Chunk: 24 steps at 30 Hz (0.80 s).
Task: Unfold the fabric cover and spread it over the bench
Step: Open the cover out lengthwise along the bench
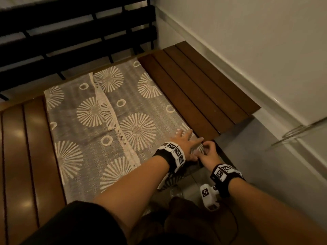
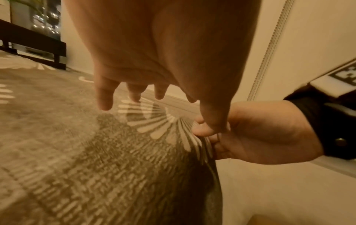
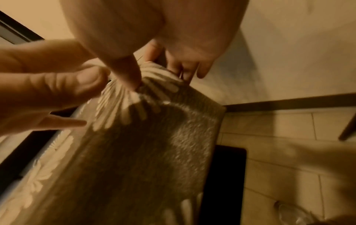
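— Forearms reach out from the bottom of the head view, and both hands meet at the near right corner of the cover [image 1: 113, 131]. What are they doing?

— Left hand [image 1: 184, 144] lies flat with fingers spread, pressing the cloth down. Right hand [image 1: 209, 153] pinches the folded edge between thumb and fingers, just beside it.

— How will that cloth handle?

— Soft, light and limp, I'd judge; it drapes over the front edge. Best taken by the corner or hem, then pulled sideways.

— And where is it lying?

— On the middle of the wooden slatted surface [image 1: 198, 89], still partly folded, with bare slats on both sides. A dark railing [image 1: 76, 34] runs behind, a pale wall [image 1: 247, 41] stands to the right, and below is what looks like tiled floor, though that's blurred.
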### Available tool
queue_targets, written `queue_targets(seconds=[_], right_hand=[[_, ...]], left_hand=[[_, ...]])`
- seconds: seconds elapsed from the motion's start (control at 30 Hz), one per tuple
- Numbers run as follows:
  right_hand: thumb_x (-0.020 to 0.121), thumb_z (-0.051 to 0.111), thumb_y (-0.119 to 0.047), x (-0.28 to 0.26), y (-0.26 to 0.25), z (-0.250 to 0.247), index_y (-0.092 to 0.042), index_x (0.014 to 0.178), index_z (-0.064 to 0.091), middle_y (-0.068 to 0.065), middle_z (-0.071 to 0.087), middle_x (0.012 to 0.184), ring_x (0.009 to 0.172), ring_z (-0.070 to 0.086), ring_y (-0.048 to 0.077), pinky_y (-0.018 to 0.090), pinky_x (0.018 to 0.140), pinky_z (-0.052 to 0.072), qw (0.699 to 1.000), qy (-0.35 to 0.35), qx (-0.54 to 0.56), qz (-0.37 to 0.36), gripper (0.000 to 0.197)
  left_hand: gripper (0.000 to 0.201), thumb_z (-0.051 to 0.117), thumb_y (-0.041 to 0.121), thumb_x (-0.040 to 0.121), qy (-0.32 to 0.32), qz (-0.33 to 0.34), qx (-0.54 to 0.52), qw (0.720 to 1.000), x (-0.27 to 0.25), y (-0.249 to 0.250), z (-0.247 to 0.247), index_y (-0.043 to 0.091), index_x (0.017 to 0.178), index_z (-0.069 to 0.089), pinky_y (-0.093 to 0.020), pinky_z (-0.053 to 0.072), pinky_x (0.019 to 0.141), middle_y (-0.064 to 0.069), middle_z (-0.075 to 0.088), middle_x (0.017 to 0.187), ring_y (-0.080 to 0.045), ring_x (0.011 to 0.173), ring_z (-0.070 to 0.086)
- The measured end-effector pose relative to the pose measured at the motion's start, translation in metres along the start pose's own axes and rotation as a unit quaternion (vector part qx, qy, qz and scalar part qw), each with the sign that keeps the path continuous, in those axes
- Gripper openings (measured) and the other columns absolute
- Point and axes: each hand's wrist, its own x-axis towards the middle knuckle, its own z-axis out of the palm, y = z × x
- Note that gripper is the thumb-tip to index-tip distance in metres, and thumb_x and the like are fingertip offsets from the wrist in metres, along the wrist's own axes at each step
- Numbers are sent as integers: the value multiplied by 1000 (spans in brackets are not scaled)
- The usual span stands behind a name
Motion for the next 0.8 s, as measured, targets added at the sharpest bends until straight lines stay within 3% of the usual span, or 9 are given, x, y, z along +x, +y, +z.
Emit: queue_targets(seconds=[0.07,0.17,0.3,0.33,0.43,0.5,0.6,0.7,0.8], right_hand=[[88,65,-21,3,10,-9,-20,115,44,9,65,100,85,64,22,34,71,50,998,-28,-47,-18,34],[91,60,-29,10,32,-26,-11,121,55,11,65,115,105,62,25,33,86,47,969,-74,-234,-3,36],[90,51,-19,14,68,-59,-16,118,56,11,59,125,110,59,32,39,91,49,820,-141,-546,100,28],[88,50,-18,15,65,-63,-17,113,56,9,61,121,106,60,31,40,89,50,813,-113,-562,101,25],[87,52,-14,28,27,-69,-15,117,55,9,60,114,103,60,30,43,92,49,902,47,-425,54,31],[89,49,-13,30,-10,-64,-14,120,55,12,56,122,108,55,33,44,95,46,936,130,-326,-19,32],[90,48,-12,37,-58,-40,-13,118,58,12,56,125,114,51,33,44,99,37,928,143,-313,-142,30],[89,49,-12,47,-95,0,-14,117,61,10,58,125,116,50,31,44,101,39,909,40,-355,-214,31],[84,52,-13,47,-119,46,-17,108,64,6,59,119,109,53,27,41,97,42,855,-60,-419,-301,27]], left_hand=[[92,64,57,81,-35,-12,34,999,5,2,7,49,148,2,-67,16,111,-3,-15,161,-44,144,-7],[106,74,40,80,-30,-23,62,997,7,4,20,49,148,-7,-68,12,111,-4,-24,159,-44,143,-14],[109,75,51,74,-27,1,28,999,8,-1,23,48,148,-5,-69,8,110,-4,-22,159,-44,143,-15],[107,73,56,73,-23,12,10,1000,8,-4,21,47,148,-3,-68,9,110,-5,-19,160,-44,144,-12],[95,64,61,78,34,22,-85,996,1,-18,16,42,150,4,-62,15,114,-7,-6,162,-39,146,-1],[86,57,60,82,88,-1,-124,988,-9,-34,13,37,151,11,-57,19,115,-8,6,161,-36,146,9],[76,55,57,84,143,-66,-132,979,-27,-77,14,28,149,25,-54,22,114,-10,20,157,-34,144,19],[71,58,55,79,182,-161,-164,956,-58,-134,23,23,140,40,-49,31,110,-9,37,146,-33,135,33],[70,61,48,81,179,-256,-201,928,-97,-190,40,19,141,39,-47,34,109,-12,36,145,-33,132,34]])
